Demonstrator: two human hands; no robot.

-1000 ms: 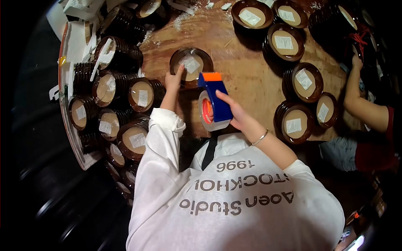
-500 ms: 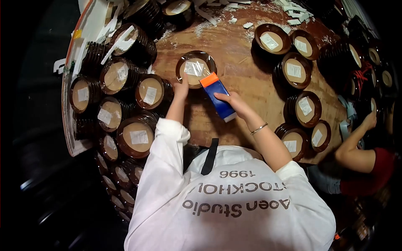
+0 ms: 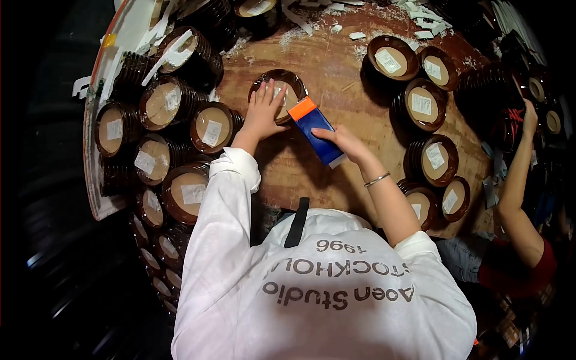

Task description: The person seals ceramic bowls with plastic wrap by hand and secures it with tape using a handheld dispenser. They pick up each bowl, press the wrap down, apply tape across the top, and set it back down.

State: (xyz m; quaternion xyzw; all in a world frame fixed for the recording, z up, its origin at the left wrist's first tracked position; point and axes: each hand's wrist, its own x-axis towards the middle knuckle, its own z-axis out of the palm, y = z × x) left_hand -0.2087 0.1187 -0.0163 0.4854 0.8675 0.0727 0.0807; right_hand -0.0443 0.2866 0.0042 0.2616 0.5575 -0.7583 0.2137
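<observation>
A dark brown glazed bowl [image 3: 292, 114] with a tan centre and a white label sits on the wooden table in front of me. My left hand [image 3: 263, 114] lies over its left side, fingers spread and stretched out, covering part of the label. In my right hand [image 3: 337, 143] is a blue flat box-shaped tool with an orange end [image 3: 318, 133], the thumb across its face. Its orange end points at the bowl's lower right rim and overlaps it in this view. A metal bangle circles my right wrist.
Stacks of similar labelled bowls [image 3: 161, 105] crowd the left. More bowls [image 3: 425, 105] line the right side of the wooden table [image 3: 336, 78]. White foam scraps [image 3: 429, 21] litter the back. At right, a co-worker's hand [image 3: 530, 117] is at a dark bowl stack [image 3: 489, 96].
My left hand has gone from the bowl's near left rim to spread over its top. The blue tool has barely shifted. The co-worker's arm has reached up to the stack at right.
</observation>
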